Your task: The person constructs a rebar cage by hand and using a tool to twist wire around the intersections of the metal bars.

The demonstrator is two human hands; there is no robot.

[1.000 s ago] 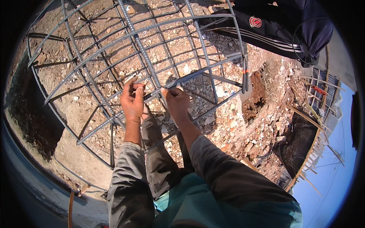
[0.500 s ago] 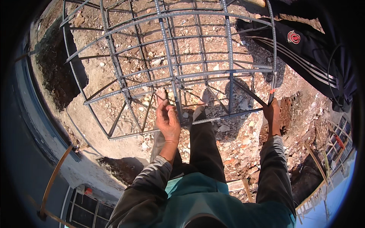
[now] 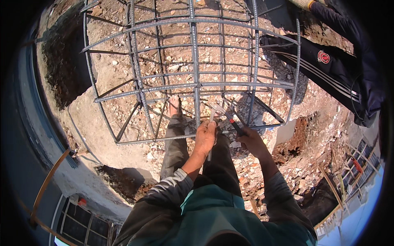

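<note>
A pair of pincers [image 3: 221, 110] with red-and-black grips is spread between my hands, its head pointing away from me. My left hand [image 3: 205, 137] is closed around one handle, whose end shows below the fist. My right hand [image 3: 252, 141] grips the other handle [image 3: 237, 126]. Both hands are at the near side of a cage of tied steel reinforcing bars [image 3: 195, 61]. The pincers' head appears over the cage's near lower part; whether it touches a bar I cannot tell.
Another person's dark striped trousers [image 3: 328, 78] and gloved hand [image 3: 303, 4] are at the far right. Rubble ground [image 3: 262, 176] lies under the cage. Dug pits [image 3: 67, 61] flank it, and a wall [image 3: 24, 164] runs along the left.
My right hand has moved left from the cage's right corner with the pincers. My left hand has shifted right and taken the other handle. The cage sits slightly further right in view.
</note>
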